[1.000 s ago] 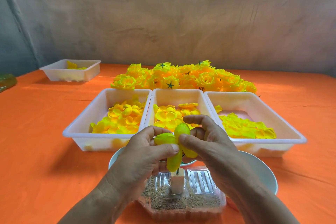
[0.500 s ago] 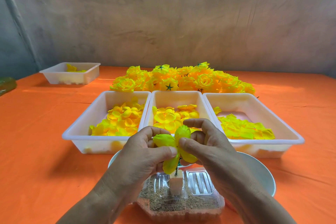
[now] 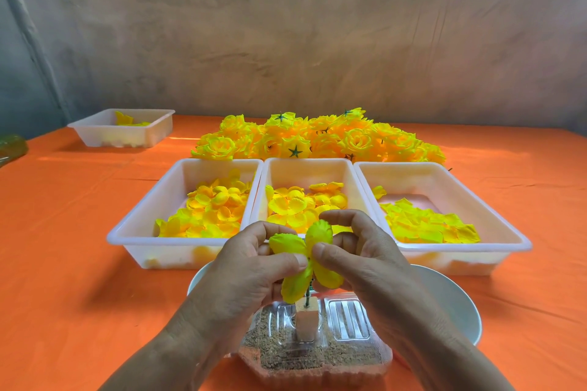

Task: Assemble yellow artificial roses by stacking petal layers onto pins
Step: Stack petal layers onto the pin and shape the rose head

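While both hands sit close together low in the middle of the view, they're each clamped on the same petal layer (image 3: pixel 286 243); left hand (image 3: pixel 251 267) pinches it w/ the thumb on the near side and fingers curled behind, right hand (image 3: pixel 359 260) does the same from the other side, thumb tips almost meeting at the layer's centre; the layer is bright yellow fabric, four rounded petals spread like a cross, edges a bit crinkled, the lower two drooping; it's held just above a thin green pin (image 3: pixel 307 297) standing in a small pale block (image 3: pixel 306 324); can't tell if the pin is through the layer, fingers hide that bit; block sits in a clear plastic tub (image 3: pixel 317 355) w/ brownish sandy stuff, tub partly over a white plate (image 3: pixel 454 305) on the orange desk (image 3: pixel 79 247); behind the hands, three white trays side by side: left tray (image 3: pixel 139 225) has small cupped petals, mid tray (image 3: pixel 305 165) bigger flat layers, right tray (image 3: pixel 476 200) paler flat ones; behind those a heap of finished roses (image 3: pixel 317 140), yellow-orange, a few flipped w/ green star backs showing; far left, well apart, a small tray (image 3: pixel 120 136) w/ a couple of yellow bits.
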### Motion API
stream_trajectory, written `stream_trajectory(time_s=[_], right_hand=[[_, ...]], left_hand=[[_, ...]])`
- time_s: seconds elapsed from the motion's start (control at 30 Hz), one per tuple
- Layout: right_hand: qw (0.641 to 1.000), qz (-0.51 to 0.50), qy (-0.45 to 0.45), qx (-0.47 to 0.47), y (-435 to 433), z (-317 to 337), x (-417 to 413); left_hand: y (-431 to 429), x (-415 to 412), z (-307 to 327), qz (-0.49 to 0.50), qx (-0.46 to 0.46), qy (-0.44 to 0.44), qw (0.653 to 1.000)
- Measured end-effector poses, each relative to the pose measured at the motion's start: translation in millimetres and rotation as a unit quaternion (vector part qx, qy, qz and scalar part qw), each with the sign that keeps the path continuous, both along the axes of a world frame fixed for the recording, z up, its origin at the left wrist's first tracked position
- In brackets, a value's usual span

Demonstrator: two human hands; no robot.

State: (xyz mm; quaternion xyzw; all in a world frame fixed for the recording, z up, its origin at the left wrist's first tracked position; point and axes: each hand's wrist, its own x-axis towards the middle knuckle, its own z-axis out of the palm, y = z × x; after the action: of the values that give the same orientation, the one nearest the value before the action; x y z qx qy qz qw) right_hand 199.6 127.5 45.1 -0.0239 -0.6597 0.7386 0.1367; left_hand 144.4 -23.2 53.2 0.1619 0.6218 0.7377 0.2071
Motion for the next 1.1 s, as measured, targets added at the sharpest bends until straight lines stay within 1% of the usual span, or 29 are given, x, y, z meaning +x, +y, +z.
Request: stream_trajectory(time_s=[0.23, 0.33, 0.43, 0.57, 0.67, 1.1], right_hand=[[0.999, 0.015, -0.034, -0.017, 1, -1, 0], [0.999, 0.013, -0.045, 0.002, 0, -3, 1], [0.998, 0.001, -0.061, 0.028, -1, -6, 0], [0.992, -0.010, -0.091, 0.085, 0, -16, 1], [0.989, -0.015, -0.103, 0.105, 1, -20, 1], [0.992, 0.015, -0.120, 0.038, -3, -20, 7]], left_hand=[[3, -4, -3, -0.013, 0.009, -0.026, 1.000], [2, -4, -7, -0.019, 0.001, -0.037, 0.999], [2, -5, -13, -0.026, -0.027, -0.042, 0.998], [2, -6, -20, -0.038, -0.094, -0.038, 0.994], [2, -10, -23, -0.035, -0.126, -0.046, 0.990], [-1, -13, -30, -0.072, -0.080, -0.103, 0.989]])
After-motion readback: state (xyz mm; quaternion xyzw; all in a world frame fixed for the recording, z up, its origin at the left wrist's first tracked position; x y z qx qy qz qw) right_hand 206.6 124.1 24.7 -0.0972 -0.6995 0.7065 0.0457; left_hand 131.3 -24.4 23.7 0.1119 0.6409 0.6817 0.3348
